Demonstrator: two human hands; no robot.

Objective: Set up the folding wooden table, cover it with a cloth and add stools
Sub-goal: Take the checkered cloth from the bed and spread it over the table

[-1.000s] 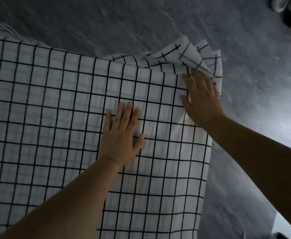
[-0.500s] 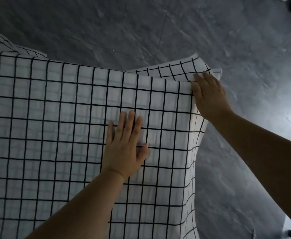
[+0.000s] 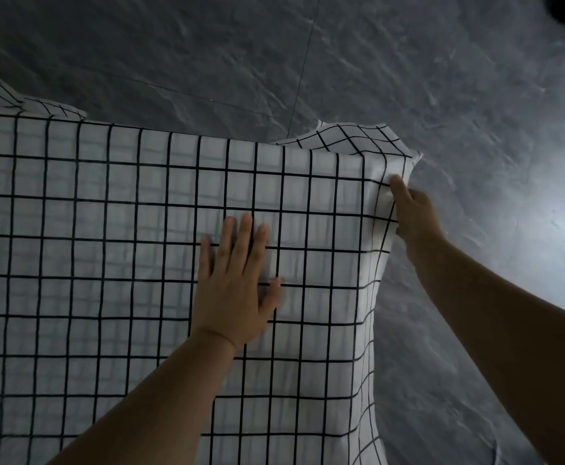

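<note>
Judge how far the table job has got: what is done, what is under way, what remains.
Done: the checked cloth lies flat over a raised surface, so the table hidden beneath seems set up. In hand: the left hand presses flat on it while the right hand grips its right edge, near a bunched far corner. Left: no stools show on the grey floor.

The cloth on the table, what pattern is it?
White cloth with a black grid, head view.

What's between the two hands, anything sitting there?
Only bare cloth: in the head view nothing else lies between the flat left hand and the right hand gripping its edge.
</note>
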